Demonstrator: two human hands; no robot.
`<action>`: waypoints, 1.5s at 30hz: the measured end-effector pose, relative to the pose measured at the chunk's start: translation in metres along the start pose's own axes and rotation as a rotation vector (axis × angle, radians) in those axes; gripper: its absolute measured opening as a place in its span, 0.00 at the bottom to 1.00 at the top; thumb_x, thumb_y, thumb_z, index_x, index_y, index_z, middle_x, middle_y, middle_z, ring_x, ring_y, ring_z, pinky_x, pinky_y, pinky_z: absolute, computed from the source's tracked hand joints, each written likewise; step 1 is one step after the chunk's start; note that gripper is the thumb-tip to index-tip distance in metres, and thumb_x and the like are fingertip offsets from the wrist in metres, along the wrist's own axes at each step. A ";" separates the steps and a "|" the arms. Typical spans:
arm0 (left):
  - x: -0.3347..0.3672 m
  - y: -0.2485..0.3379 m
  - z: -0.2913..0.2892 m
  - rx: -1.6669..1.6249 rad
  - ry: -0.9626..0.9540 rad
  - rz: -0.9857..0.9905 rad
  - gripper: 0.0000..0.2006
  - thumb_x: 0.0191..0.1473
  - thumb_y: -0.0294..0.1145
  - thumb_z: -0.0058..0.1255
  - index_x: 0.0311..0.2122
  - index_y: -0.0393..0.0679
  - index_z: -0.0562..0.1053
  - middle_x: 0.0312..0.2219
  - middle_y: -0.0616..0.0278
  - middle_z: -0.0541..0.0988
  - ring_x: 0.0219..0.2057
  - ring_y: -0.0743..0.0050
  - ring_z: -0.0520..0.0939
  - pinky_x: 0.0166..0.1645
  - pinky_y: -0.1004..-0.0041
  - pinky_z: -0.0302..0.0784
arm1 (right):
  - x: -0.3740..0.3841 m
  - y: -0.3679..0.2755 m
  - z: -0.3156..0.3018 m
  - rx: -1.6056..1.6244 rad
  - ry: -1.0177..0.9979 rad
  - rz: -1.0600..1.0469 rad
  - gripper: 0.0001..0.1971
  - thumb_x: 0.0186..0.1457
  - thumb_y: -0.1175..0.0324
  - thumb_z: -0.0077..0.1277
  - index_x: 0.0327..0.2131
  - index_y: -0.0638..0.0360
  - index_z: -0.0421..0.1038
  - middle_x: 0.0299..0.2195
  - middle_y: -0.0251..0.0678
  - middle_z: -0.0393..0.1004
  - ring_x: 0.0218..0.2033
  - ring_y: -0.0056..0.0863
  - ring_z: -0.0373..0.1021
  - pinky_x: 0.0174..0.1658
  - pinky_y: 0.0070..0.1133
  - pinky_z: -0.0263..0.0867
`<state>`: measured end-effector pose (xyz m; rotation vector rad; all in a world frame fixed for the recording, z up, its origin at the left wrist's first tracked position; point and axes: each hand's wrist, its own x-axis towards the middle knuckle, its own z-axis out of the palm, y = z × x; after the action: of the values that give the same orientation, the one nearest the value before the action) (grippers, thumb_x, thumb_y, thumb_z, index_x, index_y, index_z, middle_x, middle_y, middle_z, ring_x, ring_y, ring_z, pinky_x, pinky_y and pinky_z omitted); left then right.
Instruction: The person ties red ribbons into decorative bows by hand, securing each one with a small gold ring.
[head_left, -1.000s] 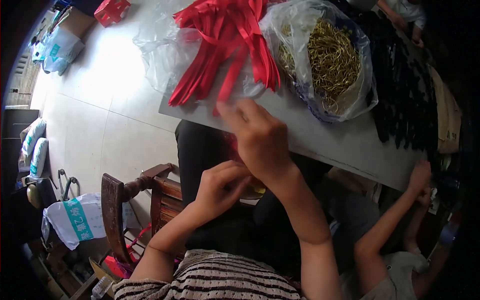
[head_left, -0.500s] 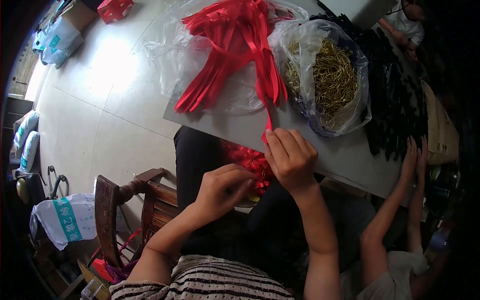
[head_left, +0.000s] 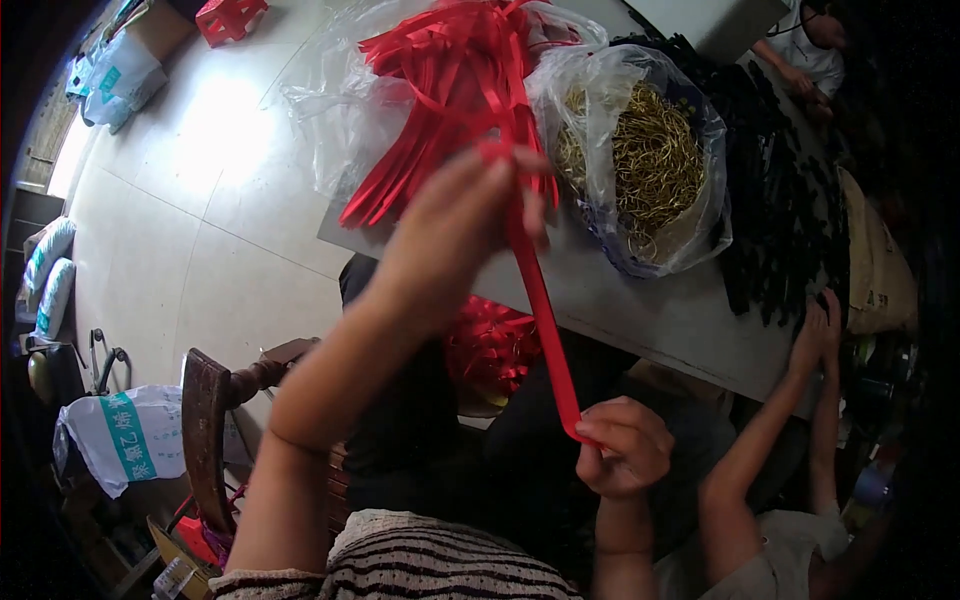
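Observation:
A long red ribbon point(head_left: 545, 325) slants down across the table edge, its lower end pinched in my right hand point(head_left: 628, 447) above my lap. My left hand point(head_left: 445, 230) reaches over the table to the ribbon's upper part, beside the heap of red ribbons point(head_left: 440, 75). Motion blurs its fingers, so I cannot tell whether they grip the ribbon. The heap lies on a clear plastic bag point(head_left: 335, 125). Between my knees are shiny red pieces with golden bits point(head_left: 490, 345), their container mostly hidden.
Right of the ribbons, an opened plastic bag holds golden wire pieces point(head_left: 655, 165) on the grey table point(head_left: 640, 305). Black strips point(head_left: 785, 190) cover the table's right side. A co-worker's hands point(head_left: 815, 335) are near them; another person sits far right. A wooden chair point(head_left: 208, 430) stands at left.
My right hand has drawn the ribbon's end down and toward me, stretching out a longer length. From above my lap, my left hand has moved up and forward to the ribbon near the heap.

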<state>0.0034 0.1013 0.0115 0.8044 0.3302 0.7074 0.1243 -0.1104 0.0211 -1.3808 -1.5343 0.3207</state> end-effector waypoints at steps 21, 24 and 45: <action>-0.040 0.022 -0.028 1.262 0.023 0.453 0.14 0.42 0.15 0.45 0.37 0.38 0.74 0.34 0.53 0.77 0.36 0.58 0.78 0.41 0.69 0.72 | 0.065 0.073 0.055 -0.581 -0.091 -0.265 0.08 0.40 0.75 0.53 0.29 0.64 0.71 0.29 0.35 0.70 0.32 0.33 0.68 0.34 0.26 0.66; -0.052 -0.003 -0.028 1.470 -0.034 0.500 0.16 0.41 0.18 0.48 0.39 0.40 0.73 0.38 0.54 0.76 0.41 0.58 0.76 0.44 0.66 0.71 | 0.064 0.076 0.053 -0.517 -0.090 -0.213 0.07 0.40 0.76 0.54 0.28 0.64 0.72 0.29 0.36 0.70 0.32 0.33 0.68 0.34 0.26 0.66; -0.049 -0.035 0.017 0.217 0.192 -0.119 0.13 0.59 0.33 0.43 0.39 0.33 0.72 0.26 0.60 0.78 0.26 0.79 0.78 0.33 0.81 0.73 | -0.011 -0.008 0.030 -0.097 -0.514 -0.168 0.03 0.45 0.72 0.52 0.27 0.56 0.70 0.30 0.40 0.74 0.31 0.30 0.73 0.31 0.24 0.70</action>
<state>-0.0072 0.0414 -0.0034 0.9154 0.6318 0.6446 0.0939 -0.1097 0.0081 -1.2908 -2.0974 0.5312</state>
